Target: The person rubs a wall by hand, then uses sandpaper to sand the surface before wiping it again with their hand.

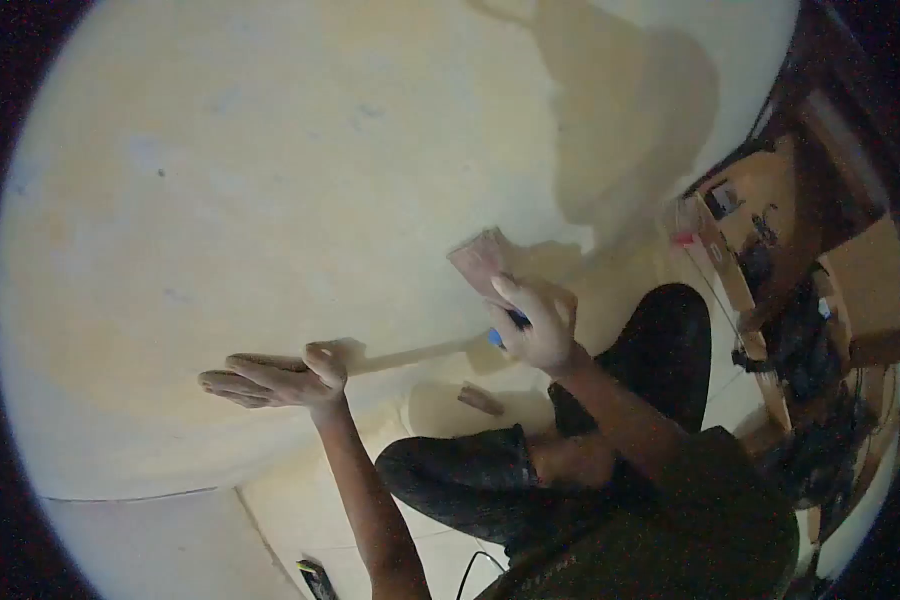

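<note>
In my right hand (538, 330) is a putty knife (482, 262), its blue handle showing between my fingers and its wide blade angled up and left close to the wall. The patchy cream wall (270, 200) fills most of the view. My left hand (275, 380) is held out near the lower part of the wall, fingers stretched out and thumb apart, with nothing in it. Between my hands, lower down by my knees, lies a small brownish flat piece (480, 398).
A cardboard box (735, 265) with mixed items stands to the right, beside dark clutter. On the tiled floor (320, 510) at the bottom lie a black and yellow-green object (317, 578) and a thin black cable (467, 570). My bent legs (660, 350) are close to the wall.
</note>
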